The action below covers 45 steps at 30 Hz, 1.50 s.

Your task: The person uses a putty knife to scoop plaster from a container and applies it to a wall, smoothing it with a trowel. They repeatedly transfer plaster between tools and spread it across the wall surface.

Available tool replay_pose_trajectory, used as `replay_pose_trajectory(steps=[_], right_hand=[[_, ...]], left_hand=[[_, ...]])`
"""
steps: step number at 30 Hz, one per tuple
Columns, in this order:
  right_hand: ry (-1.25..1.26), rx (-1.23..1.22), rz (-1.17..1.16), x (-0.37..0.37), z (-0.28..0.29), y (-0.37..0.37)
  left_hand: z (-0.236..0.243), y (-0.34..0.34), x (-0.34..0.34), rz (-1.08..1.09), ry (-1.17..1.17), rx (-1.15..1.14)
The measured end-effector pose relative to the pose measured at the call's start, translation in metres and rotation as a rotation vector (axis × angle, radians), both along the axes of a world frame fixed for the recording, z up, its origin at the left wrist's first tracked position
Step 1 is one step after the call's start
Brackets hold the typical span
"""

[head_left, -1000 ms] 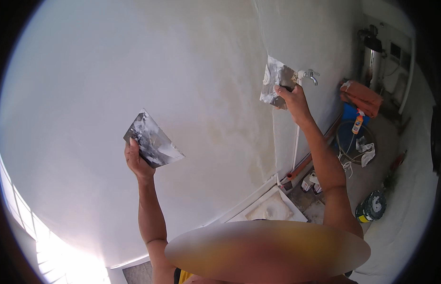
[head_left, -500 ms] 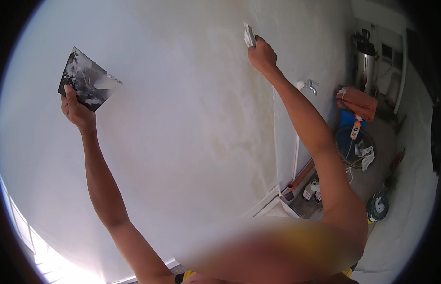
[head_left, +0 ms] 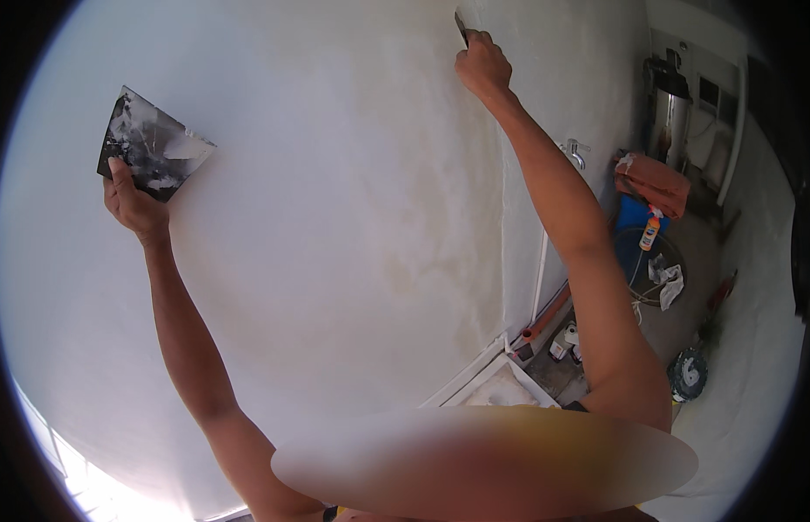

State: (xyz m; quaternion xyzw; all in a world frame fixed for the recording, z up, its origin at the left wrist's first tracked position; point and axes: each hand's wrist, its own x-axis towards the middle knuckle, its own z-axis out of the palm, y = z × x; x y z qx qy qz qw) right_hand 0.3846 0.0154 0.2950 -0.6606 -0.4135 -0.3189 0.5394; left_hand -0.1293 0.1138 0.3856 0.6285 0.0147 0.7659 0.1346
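Note:
My left hand grips one corner of a dark, flat square plate, thumb on its face, fingers behind. White filler is smeared over the plate, thickest toward its right corner. Up at the top, my right hand is closed round a putty knife whose dark, thin blade is seen nearly edge-on at the wall; its handle is hidden in my fist. The pale wall fills the middle, with damp-looking beige patches near the inner corner.
Beside my right forearm a metal tap juts from the side wall. Below are a brown pipe, a white basin, a round tub, an orange spray bottle, a reddish bundle and a dark bucket.
My right hand has risen along the wall, and the knife's white-coated face has turned to show a dark edge. The left hand and plate have shifted slightly left.

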Motion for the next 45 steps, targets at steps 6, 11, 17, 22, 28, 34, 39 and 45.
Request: replay_pose_trajectory(steps=[6,11,17,22,28,34,39,45], right_hand=[[0.211,-0.070,0.089,0.012,-0.005,0.009],[0.195,-0.080,0.083,0.031,0.014,0.011],[-0.360,0.055,0.090,-0.062,-0.041,0.045],[-0.204,0.162,0.133,-0.040,-0.051,0.015],[0.230,-0.020,0.050,-0.008,0.005,0.017],[-0.335,0.122,-0.021,-0.156,-0.019,0.044],[-0.137,-0.031,0.098,-0.143,-0.029,0.008],[-0.526,0.083,-0.228,-0.097,-0.029,0.028]], left_hand=[[-0.001,0.011,0.000,-0.007,-0.051,-0.017],[0.003,0.003,-0.004,-0.004,0.003,0.028],[-0.004,0.010,-0.004,0.005,0.023,0.008],[0.002,-0.001,0.001,-0.024,0.006,0.011],[-0.001,-0.004,0.005,0.013,0.001,0.041],[-0.002,-0.014,0.003,-0.003,0.022,-0.049],[-0.153,-0.081,0.006,-0.290,0.049,-0.424],[-0.414,-0.148,0.000,-0.599,-0.082,-1.151]])
